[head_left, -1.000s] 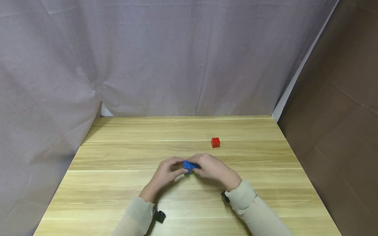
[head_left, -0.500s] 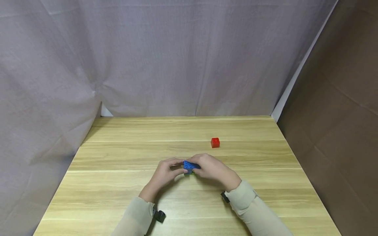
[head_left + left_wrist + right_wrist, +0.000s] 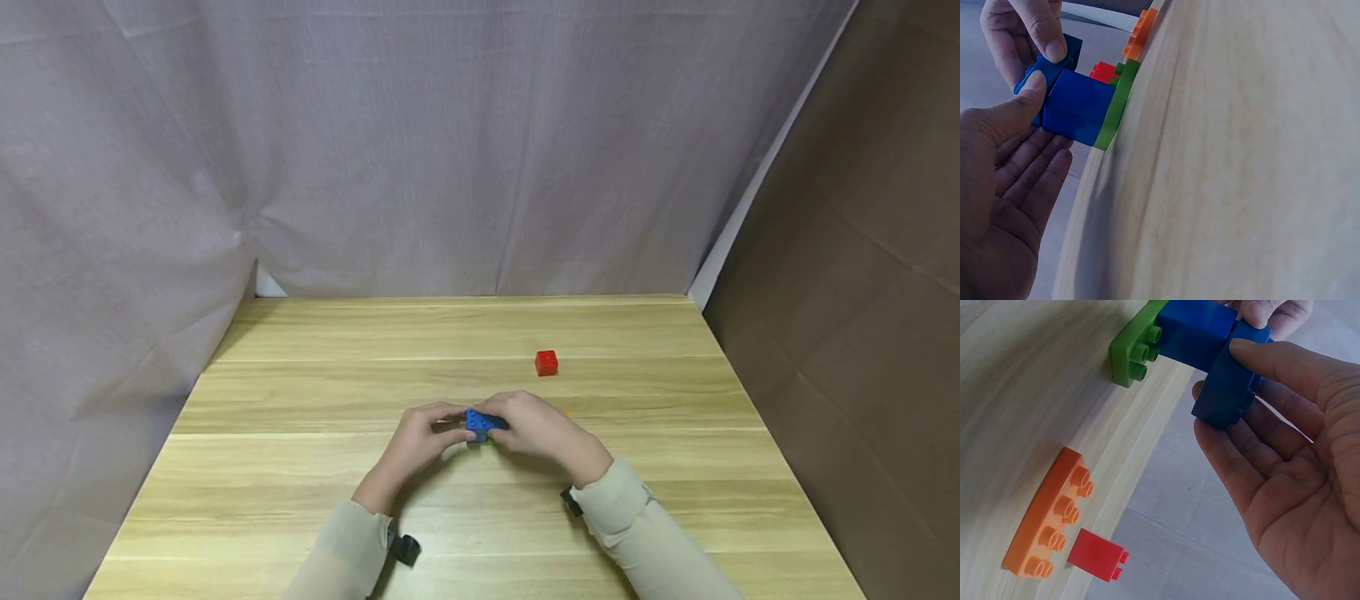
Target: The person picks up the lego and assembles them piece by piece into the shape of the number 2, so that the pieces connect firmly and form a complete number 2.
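A long blue brick (image 3: 1222, 381) lies across the top of a taller blue block (image 3: 1079, 106), which stands on a flat green brick (image 3: 1119, 103). Studs on the green brick show at one end in the right wrist view. My left hand (image 3: 420, 437) pinches one end of the top blue brick between thumb and fingers, its other fingers extended beneath. From the other side, my right hand (image 3: 536, 429) grips the same brick, thumb along its side. In the head view the hands hide most of the stack. Whether the top brick is fully pressed down, I cannot tell.
A small red brick (image 3: 547, 363) stands on the wooden table (image 3: 360, 333) beyond the hands. An orange brick (image 3: 1044, 519) with two rows of studs lies near it, mostly hidden by my right hand in the head view. Grey cloth (image 3: 450, 167) hangs behind the table.
Both hands keep nearly the same place and grip on the blue brick. A sliver of orange now shows past the right hand in the head view.
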The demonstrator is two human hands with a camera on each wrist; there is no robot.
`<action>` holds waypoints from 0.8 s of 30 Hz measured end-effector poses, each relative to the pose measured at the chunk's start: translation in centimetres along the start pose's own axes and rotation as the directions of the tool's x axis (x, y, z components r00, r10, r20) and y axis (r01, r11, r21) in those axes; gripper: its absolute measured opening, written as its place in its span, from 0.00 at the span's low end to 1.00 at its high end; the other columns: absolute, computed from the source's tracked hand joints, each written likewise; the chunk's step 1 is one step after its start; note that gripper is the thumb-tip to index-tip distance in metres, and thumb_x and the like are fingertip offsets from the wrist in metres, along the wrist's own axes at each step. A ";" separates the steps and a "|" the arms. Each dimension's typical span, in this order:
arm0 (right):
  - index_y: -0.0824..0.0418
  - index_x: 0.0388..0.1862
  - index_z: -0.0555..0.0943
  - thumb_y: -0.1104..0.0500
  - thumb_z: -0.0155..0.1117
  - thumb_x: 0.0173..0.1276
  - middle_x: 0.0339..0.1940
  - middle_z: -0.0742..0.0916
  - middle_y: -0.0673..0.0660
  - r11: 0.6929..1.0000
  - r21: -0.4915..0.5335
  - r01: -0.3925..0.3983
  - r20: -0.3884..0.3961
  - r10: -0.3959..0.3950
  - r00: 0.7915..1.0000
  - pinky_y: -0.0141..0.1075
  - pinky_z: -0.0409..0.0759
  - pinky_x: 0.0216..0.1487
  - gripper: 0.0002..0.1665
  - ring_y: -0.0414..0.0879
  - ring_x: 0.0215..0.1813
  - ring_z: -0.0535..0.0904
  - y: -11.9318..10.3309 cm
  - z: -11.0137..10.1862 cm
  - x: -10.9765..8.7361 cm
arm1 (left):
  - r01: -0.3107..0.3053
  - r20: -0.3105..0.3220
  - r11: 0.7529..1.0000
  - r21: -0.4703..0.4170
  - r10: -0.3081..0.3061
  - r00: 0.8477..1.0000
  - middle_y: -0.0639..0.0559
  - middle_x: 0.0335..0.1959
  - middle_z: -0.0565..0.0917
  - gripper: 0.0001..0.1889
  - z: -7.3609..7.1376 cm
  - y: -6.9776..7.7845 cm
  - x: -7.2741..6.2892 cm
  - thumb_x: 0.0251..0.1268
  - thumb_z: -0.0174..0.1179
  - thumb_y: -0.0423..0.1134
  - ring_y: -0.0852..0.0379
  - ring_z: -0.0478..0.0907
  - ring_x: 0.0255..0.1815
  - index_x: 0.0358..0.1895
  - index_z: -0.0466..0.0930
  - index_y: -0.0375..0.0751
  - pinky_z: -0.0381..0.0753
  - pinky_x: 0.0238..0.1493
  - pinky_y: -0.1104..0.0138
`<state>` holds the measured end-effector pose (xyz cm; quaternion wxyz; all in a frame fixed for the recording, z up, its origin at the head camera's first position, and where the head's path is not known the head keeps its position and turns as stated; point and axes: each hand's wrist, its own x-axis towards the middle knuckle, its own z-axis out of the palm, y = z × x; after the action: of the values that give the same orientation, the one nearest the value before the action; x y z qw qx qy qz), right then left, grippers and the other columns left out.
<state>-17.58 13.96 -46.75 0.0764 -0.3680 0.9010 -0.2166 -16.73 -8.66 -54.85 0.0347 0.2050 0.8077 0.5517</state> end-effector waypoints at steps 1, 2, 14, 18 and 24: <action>0.61 0.60 0.83 0.62 0.70 0.68 0.54 0.87 0.53 1.000 0.002 0.001 0.000 -0.001 1.000 0.41 0.81 0.59 0.21 0.46 0.57 0.83 0.0 0.0 0.0 | -0.001 0.000 1.000 -0.006 0.001 1.000 0.62 0.50 0.86 0.18 0.0 0.0 0.0 0.58 0.73 0.51 0.62 0.84 0.50 0.51 0.87 0.56 0.83 0.53 0.69; 0.61 0.61 0.83 0.62 0.70 0.68 0.54 0.87 0.53 1.000 0.003 0.001 0.000 -0.001 1.000 0.41 0.81 0.59 0.22 0.46 0.57 0.83 0.0 0.0 0.0 | -0.001 -0.001 1.000 -0.011 0.001 1.000 0.62 0.51 0.86 0.18 0.0 0.0 0.0 0.58 0.73 0.51 0.61 0.84 0.51 0.51 0.87 0.56 0.83 0.53 0.69; 0.60 0.61 0.83 0.61 0.70 0.68 0.54 0.87 0.53 1.000 0.002 -0.004 -0.001 0.004 1.000 0.40 0.81 0.59 0.22 0.45 0.57 0.83 0.0 0.0 0.0 | 0.022 0.011 0.996 -0.084 -0.021 1.000 0.50 0.53 0.86 0.18 0.2 0.3 0.0 0.59 0.73 0.37 0.51 0.85 0.52 0.53 0.86 0.44 0.83 0.53 0.66; 0.60 0.61 0.83 0.61 0.70 0.68 0.54 0.87 0.53 1.000 0.000 -0.007 -0.001 0.007 1.000 0.40 0.81 0.59 0.22 0.45 0.57 0.83 0.0 0.0 0.0 | 0.013 0.008 0.995 -0.097 -0.012 1.000 0.54 0.52 0.86 0.18 0.2 0.0 0.0 0.57 0.74 0.42 0.56 0.85 0.51 0.52 0.87 0.50 0.83 0.52 0.68; 0.61 0.60 0.83 0.61 0.70 0.68 0.54 0.87 0.53 1.000 0.007 -0.017 0.001 0.017 1.000 0.41 0.81 0.59 0.22 0.46 0.57 0.83 -0.2 -0.1 0.0 | 0.019 0.008 0.995 -0.094 -0.018 1.000 0.56 0.50 0.87 0.17 0.2 0.0 0.0 0.58 0.74 0.44 0.58 0.85 0.50 0.51 0.87 0.51 0.83 0.52 0.70</action>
<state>-17.48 13.89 -46.62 0.0802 -0.3600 0.9034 -0.2189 -16.67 -8.46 -54.93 0.0525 0.1978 0.7825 0.5880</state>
